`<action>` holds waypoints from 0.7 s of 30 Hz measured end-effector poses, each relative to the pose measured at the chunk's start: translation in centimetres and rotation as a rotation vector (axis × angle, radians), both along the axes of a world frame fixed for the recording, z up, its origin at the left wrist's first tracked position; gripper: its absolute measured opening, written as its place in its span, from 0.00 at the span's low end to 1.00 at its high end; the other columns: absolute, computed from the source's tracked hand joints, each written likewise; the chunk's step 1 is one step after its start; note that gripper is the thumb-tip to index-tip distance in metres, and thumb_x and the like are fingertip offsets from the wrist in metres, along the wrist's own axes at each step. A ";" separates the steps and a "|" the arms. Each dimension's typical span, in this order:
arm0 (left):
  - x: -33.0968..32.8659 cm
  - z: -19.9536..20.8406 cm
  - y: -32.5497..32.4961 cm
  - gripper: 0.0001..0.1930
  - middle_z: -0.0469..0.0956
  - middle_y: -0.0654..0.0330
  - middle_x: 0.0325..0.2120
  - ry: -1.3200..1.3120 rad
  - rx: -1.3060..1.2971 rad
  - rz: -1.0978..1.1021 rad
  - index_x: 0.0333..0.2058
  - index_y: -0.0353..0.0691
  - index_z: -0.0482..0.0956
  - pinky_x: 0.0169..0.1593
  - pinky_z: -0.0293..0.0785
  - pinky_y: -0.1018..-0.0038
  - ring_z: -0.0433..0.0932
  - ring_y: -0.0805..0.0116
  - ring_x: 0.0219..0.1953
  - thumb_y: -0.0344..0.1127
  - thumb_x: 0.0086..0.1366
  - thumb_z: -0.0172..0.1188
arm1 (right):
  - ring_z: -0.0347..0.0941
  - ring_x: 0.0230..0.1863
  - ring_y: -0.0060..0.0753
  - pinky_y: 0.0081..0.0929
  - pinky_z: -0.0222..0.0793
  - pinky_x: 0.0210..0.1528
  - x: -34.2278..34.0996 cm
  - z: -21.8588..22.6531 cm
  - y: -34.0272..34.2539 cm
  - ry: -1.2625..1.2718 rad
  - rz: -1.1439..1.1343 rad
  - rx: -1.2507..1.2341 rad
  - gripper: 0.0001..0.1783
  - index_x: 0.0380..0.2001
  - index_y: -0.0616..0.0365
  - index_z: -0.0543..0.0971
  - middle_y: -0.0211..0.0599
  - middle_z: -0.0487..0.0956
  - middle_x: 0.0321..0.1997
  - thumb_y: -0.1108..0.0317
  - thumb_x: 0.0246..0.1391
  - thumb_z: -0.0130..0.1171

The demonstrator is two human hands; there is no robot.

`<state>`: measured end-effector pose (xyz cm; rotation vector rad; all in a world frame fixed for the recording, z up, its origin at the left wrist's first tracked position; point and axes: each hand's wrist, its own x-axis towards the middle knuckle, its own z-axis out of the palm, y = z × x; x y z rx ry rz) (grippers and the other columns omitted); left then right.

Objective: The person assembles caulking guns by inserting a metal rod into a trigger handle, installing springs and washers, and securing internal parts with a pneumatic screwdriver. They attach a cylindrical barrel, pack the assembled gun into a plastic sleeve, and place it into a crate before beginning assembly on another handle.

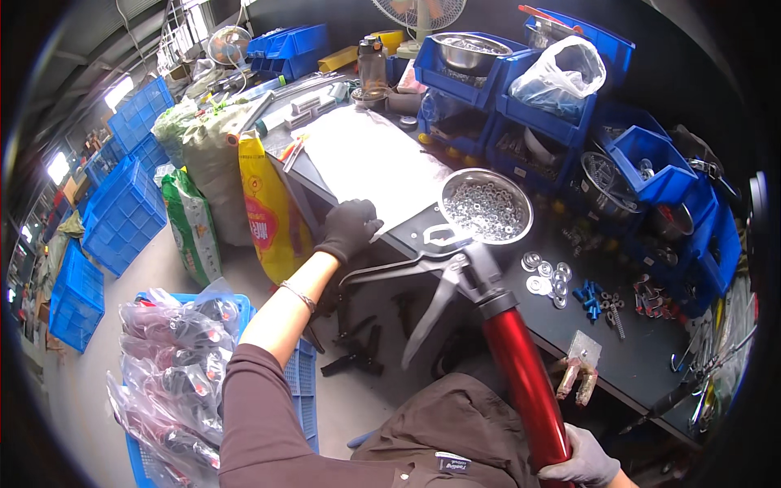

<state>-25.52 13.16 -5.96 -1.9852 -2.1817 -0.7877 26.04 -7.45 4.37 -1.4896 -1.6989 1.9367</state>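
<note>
A caulking gun with a glossy red barrel (527, 382) slants up from the lower edge, its grey handle and trigger (443, 305) toward the bench edge. My right hand (587, 457), in a light grey glove, is wrapped round the barrel's lower end. In a dark glove, my left hand (351, 228) is at the bench's front edge with its fingers curled, by the near corner of a white sheet (378, 163). What its fingers hold, if anything, is hidden. Just past the gun's head stands a steel bowl (527, 224) full of small metal nuts.
Metal discs (560, 285), blue fittings (590, 301) and a metal bracket (584, 348) lie on the dark bench (529, 321). Stacked blue bins (464, 85) line its back. Bagged items fill a blue crate (305, 390) at lower left. A yellow sack (264, 207) leans beside the bench.
</note>
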 end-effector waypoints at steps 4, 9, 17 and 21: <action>-1.5 0.1 -0.1 0.13 0.78 0.53 0.33 -0.087 -0.079 -0.066 0.32 0.40 0.78 0.44 0.74 0.63 0.79 0.53 0.37 0.42 0.57 0.68 | 0.75 0.37 0.29 0.28 0.71 0.43 -2.4 1.2 3.2 -0.289 0.218 0.197 0.38 0.44 0.63 0.77 0.38 0.79 0.37 0.50 0.31 0.79; -2.4 -1.3 0.1 0.12 0.81 0.53 0.31 -0.567 -0.238 -0.168 0.36 0.35 0.80 0.43 0.74 0.68 0.79 0.63 0.35 0.40 0.64 0.62 | 0.77 0.38 0.30 0.28 0.72 0.44 -5.0 1.3 5.2 -0.375 0.318 0.460 0.40 0.46 0.64 0.77 0.40 0.79 0.36 0.47 0.33 0.78; -1.8 0.0 -0.4 0.15 0.80 0.48 0.28 -0.460 -0.203 -0.307 0.34 0.33 0.80 0.44 0.73 0.65 0.79 0.58 0.34 0.40 0.67 0.51 | 0.78 0.39 0.30 0.28 0.72 0.46 -8.8 1.6 9.1 -0.265 0.208 0.134 0.39 0.46 0.65 0.77 0.40 0.81 0.38 0.46 0.37 0.76; -2.2 -0.1 -0.3 0.13 0.81 0.46 0.34 -0.198 -0.197 -0.161 0.39 0.34 0.83 0.44 0.73 0.67 0.80 0.59 0.36 0.37 0.64 0.57 | 0.79 0.40 0.32 0.29 0.72 0.46 -9.3 1.0 9.6 -0.276 0.242 0.170 0.41 0.47 0.67 0.77 0.43 0.81 0.38 0.46 0.37 0.76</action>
